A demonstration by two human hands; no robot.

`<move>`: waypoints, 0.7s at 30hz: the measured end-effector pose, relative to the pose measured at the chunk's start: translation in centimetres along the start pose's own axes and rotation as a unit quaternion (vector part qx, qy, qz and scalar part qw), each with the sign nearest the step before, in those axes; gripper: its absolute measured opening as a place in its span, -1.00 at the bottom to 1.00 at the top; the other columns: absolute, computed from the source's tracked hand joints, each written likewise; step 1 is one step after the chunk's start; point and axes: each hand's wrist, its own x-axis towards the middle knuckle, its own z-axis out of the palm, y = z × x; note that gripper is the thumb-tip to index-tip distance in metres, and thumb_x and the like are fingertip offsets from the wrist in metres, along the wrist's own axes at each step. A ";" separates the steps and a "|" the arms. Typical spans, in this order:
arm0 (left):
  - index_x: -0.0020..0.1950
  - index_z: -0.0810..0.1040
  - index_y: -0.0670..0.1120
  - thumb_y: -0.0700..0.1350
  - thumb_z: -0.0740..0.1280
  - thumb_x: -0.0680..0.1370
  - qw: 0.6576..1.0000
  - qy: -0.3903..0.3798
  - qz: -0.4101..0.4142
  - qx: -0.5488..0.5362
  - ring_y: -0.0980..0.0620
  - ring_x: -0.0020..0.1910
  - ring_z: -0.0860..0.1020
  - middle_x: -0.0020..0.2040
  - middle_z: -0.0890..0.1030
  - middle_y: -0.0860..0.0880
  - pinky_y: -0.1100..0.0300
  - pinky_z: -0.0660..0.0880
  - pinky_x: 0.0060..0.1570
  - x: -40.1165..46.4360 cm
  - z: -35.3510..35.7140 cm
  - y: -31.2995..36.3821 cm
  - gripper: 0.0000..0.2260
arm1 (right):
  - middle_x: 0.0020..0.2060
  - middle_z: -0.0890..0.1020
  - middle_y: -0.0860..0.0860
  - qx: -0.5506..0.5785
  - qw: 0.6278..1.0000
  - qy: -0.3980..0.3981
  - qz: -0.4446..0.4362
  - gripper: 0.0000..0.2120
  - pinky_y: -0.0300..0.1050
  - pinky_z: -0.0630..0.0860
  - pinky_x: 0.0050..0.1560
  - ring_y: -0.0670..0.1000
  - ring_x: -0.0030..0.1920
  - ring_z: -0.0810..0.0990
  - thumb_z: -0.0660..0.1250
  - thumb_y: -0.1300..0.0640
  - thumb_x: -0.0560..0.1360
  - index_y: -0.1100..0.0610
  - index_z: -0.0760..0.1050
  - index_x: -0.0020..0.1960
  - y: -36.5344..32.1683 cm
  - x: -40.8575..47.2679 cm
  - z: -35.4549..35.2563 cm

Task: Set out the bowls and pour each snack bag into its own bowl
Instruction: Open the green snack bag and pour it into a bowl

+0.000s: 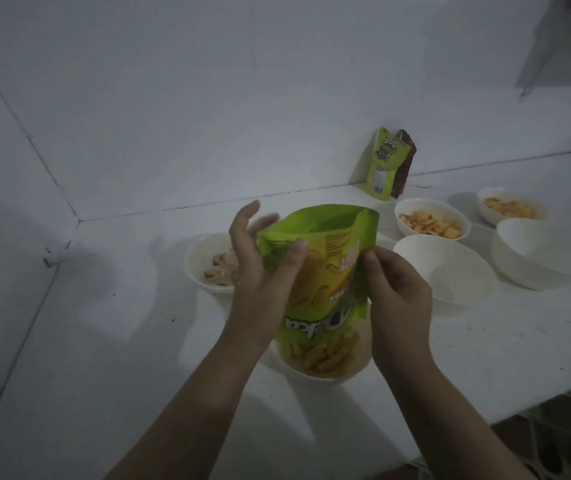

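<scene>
Green snack bag point(318, 271) upside down over near bowl point(325, 370), mouth low, yellow sticks point(325, 356) piled in bowl.
Left hand point(260, 268): thumb presses bag front, other fingers straight behind bag edge; loose hold, not clenched.
Right hand point(395, 292): grip pinches bag's right edge.
Bowl with pale snacks point(208, 265) behind left hand.
Two bowls with orange crackers point(431, 218), point(510, 206) far right.
Two bare white bowls point(450, 268), point(547, 251) just beside them.
Two more bags, green one point(381, 164) and dark one point(405, 164), lean on wall at back of white bench point(138, 341).
</scene>
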 end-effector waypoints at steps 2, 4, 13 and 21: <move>0.28 0.45 0.13 0.11 0.36 0.43 0.986 -0.036 -0.091 -0.133 0.01 0.17 0.59 0.18 0.60 -0.01 0.08 0.50 0.09 0.2 0.4 -0.4 -0.58 | -0.14 0.74 0.02 0.000 1.000 0.011 -0.004 -0.83 -0.27 0.60 -0.11 -0.08 -0.12 0.69 0.28 0.23 0.62 0.21 0.66 0.05 0.1 0.0 -0.1; 0.27 0.48 0.03 0.03 0.34 0.47 0.986 -0.061 -0.084 -0.130 0.07 0.15 0.60 0.12 0.64 0.04 0.18 0.52 0.06 0.3 0.5 -0.5 -0.63 | -0.14 0.73 0.04 0.011 1.000 0.017 -0.006 -0.83 -0.25 0.60 -0.13 -0.05 -0.12 0.69 0.27 0.23 0.63 0.24 0.64 0.05 0.1 0.2 -0.4; 0.23 0.48 0.15 0.08 0.32 0.39 0.988 0.000 -0.045 -0.145 0.02 0.31 0.48 0.29 0.53 0.02 0.03 0.42 0.23 0.6 0.8 -1.0 -0.60 | -0.18 0.67 0.04 -0.007 1.000 0.001 -0.030 -0.84 -0.24 0.55 -0.17 -0.08 -0.17 0.62 0.22 0.21 0.65 0.24 0.55 0.00 0.0 0.3 -0.5; 0.22 0.48 -0.03 0.04 0.37 0.53 0.992 0.030 -0.054 -0.109 0.25 0.05 0.59 0.10 0.63 0.10 0.40 0.49 -0.08 -0.1 1.9 -0.2 -0.69 | -0.14 0.64 0.07 -0.012 0.998 -0.032 -0.055 -0.86 0.00 0.57 -0.14 0.04 -0.10 0.62 0.19 0.19 0.67 0.12 0.49 -0.02 0.0 -0.1 -0.2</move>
